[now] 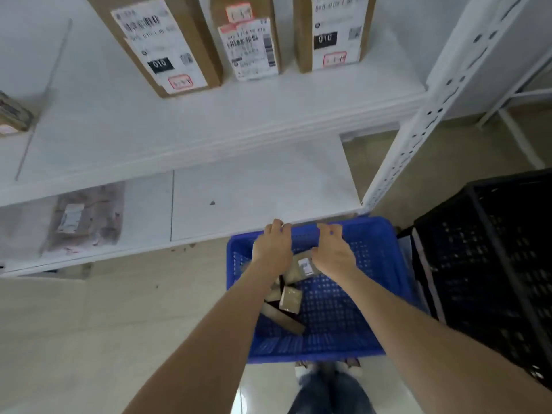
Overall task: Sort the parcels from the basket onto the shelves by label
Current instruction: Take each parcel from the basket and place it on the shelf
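While over the basket, with fingers of left hand and right hand curled at its twelve-o'clock rim (gripping it? cannot tell), pick the labelled parcel between them. Read label first.

Bright, even light with soft, faint shadows. The white shelf looks slightly washed out. The whole frame is motion-blurred, box labels unreadable, and straight lines bend toward the edges.
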